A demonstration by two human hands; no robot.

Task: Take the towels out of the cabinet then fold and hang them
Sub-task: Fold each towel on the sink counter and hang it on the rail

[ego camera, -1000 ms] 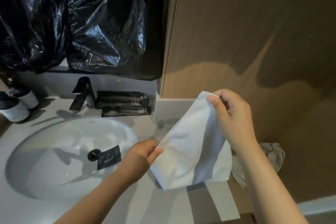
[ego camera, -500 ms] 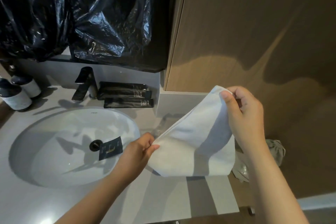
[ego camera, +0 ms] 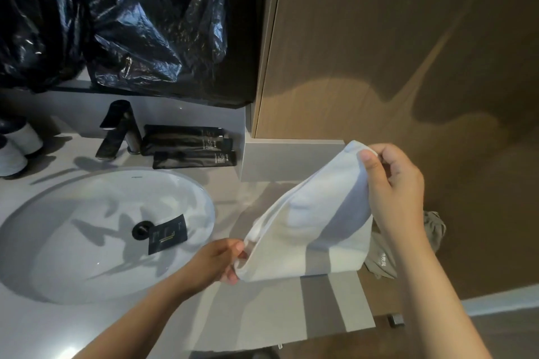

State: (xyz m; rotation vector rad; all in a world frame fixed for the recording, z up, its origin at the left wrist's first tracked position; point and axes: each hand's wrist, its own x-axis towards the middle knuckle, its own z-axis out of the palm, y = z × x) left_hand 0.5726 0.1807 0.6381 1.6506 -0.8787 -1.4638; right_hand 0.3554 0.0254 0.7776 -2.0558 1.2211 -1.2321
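Bathroom vanity seen from above: a grey countertop (ego camera: 262, 315) carries an oval white basin (ego camera: 87, 227) with a black drain (ego camera: 141, 230) and a dark card (ego camera: 167, 234) lying beside it, a black faucet (ego camera: 118, 128) behind the basin, black tubes (ego camera: 186, 143) stacked just right of the faucet, and white bottles (ego camera: 14, 151) with dark tops at the far left. Crumpled black plastic sheeting (ego camera: 131, 23) hangs over the wall above the counter. To the right stands a tall wood-grain panel (ego camera: 379, 38) crossed by broad soft shadows, with a pale skirting strip (ego camera: 501, 302) at its foot and alternating bands of light and shade on the counter's right end.
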